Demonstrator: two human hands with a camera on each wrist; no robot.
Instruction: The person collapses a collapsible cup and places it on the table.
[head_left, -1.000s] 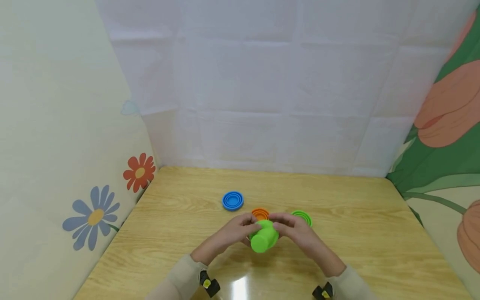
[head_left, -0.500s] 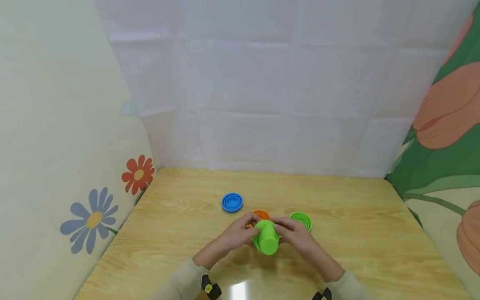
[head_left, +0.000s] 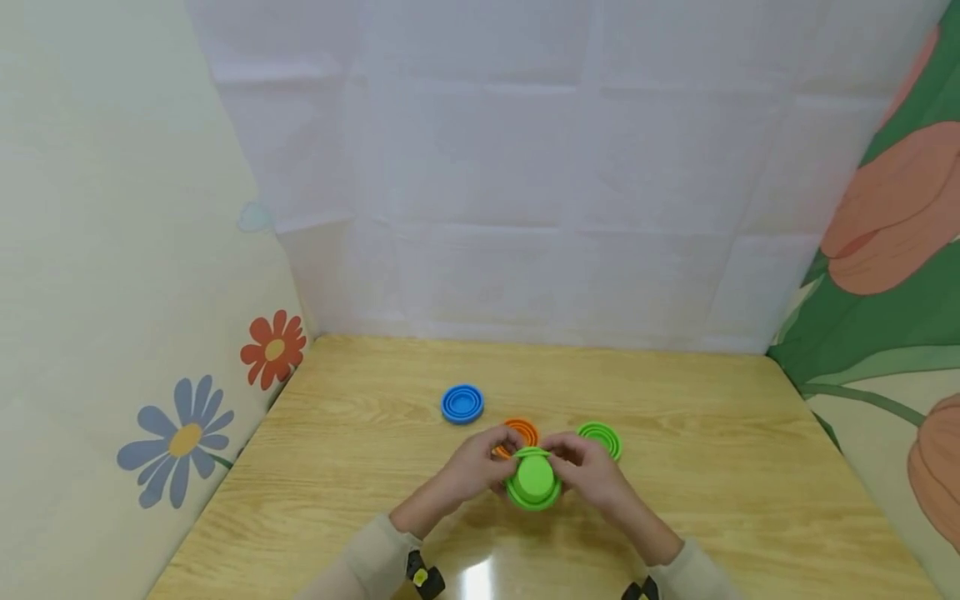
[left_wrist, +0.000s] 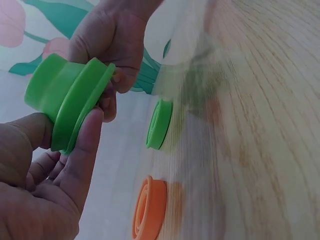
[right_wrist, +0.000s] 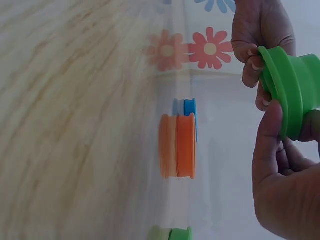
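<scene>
Above the table's front part, a green collapsible silicone cup point(head_left: 536, 480) is held between both hands, its closed base facing the head camera. My left hand point(head_left: 474, 461) pinches its rim from the left with thumb and fingers. On the opposite side my right hand point(head_left: 594, 472) grips the rim the same way. In the left wrist view the cup point(left_wrist: 67, 97) is partly folded, with stepped walls above a wide rim. Just behind the hands lies a flattened orange collapsible cup point(head_left: 522, 432), partly covered by the left fingers.
A flattened blue collapsible cup point(head_left: 462, 404) lies farther back to the left. Another flattened green cup point(head_left: 600, 440) sits right of the orange one, beside the right hand. The wooden table point(head_left: 360, 392) ends at a white cloth backdrop point(head_left: 480, 208).
The green cup has turned and become shorter: its long tapered body has folded down towards the rim. Both hands have stayed on its rim. The cups on the table have not moved.
</scene>
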